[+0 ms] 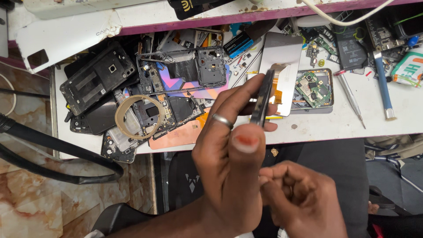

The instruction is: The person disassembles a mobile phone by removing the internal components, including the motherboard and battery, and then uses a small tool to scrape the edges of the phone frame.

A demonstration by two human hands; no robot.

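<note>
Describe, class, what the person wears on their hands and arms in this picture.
The left hand wears a plain silver ring on one finger, and its thumbnail carries worn red polish. The right hand shows no ring or glove. No sleeves or watch appear on either forearm.

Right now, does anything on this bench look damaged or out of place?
Yes. Stripped phone frames and back covers lie heaped at the table's left, one overhanging the front edge. A bare circuit board sits exposed. The left hand holds a thin dark phone part edge-on.
</note>
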